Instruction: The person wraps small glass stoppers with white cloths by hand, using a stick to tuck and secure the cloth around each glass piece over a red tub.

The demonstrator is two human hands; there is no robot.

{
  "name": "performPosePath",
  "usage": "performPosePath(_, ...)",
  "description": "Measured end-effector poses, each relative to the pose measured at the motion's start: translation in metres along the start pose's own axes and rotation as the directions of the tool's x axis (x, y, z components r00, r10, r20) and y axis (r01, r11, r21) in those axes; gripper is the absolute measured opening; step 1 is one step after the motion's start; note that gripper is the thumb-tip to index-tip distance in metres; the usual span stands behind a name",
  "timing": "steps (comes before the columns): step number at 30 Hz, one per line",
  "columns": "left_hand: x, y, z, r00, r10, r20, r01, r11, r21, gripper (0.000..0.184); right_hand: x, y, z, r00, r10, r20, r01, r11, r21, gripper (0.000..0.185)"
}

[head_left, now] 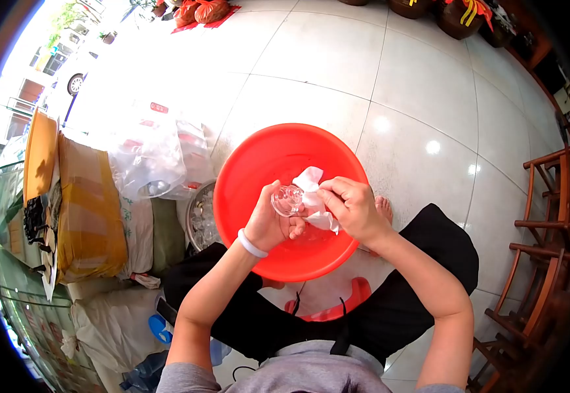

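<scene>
Over a large red basin (249, 164), my left hand (270, 221) holds a small clear glass piece (286, 200) with a round rim, its fingers wrapped round it. A white bracelet circles that wrist. My right hand (352, 205) pinches a white tissue or cloth (309, 179), which hangs down against the glass and spreads below my fingers. Beside the basin on the left stands a metal bowl (201, 216) with several clear pieces in it, partly hidden by the basin.
Clear plastic bags (150, 160) and a taped cardboard box (87, 209) stand at the left. Wooden chairs (547, 262) are at the right. Dark jars (458, 16) line the back right. A red plastic item (357, 295) lies between my legs.
</scene>
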State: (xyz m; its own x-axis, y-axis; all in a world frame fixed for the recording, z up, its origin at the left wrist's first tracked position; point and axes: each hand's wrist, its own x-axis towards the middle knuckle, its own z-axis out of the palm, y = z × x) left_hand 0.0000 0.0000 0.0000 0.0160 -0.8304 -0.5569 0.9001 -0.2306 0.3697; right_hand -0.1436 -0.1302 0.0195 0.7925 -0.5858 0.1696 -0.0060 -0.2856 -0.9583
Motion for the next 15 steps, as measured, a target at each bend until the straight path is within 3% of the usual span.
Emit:
performPosePath(5,0.001,-0.002,0.0,0.994,-0.05,0.097,0.048,0.999,0.016,0.063,0.001,0.002,0.0,0.989,-0.141,0.045,0.146,0.98,-0.136,0.011)
performPosePath(9,-0.001,-0.003,0.003,0.994,-0.097,0.058,0.091,0.991,0.094,0.063,0.001,-0.004,-0.001,0.988,-0.094,0.121,0.11,0.985,-0.135,0.011)
performPosePath(11,0.0,-0.009,-0.001,0.992,-0.128,0.024,0.126,0.99,0.063,0.063,0.0,0.002,-0.002,0.962,-0.137,0.238,0.184,0.964,-0.191,0.009)
performPosePath(15,0.0,-0.014,-0.004,0.985,-0.17,0.021,0.168,0.981,0.093,0.062,0.002,0.009,-0.001,0.943,-0.159,0.292,0.225,0.952,-0.209,0.009)
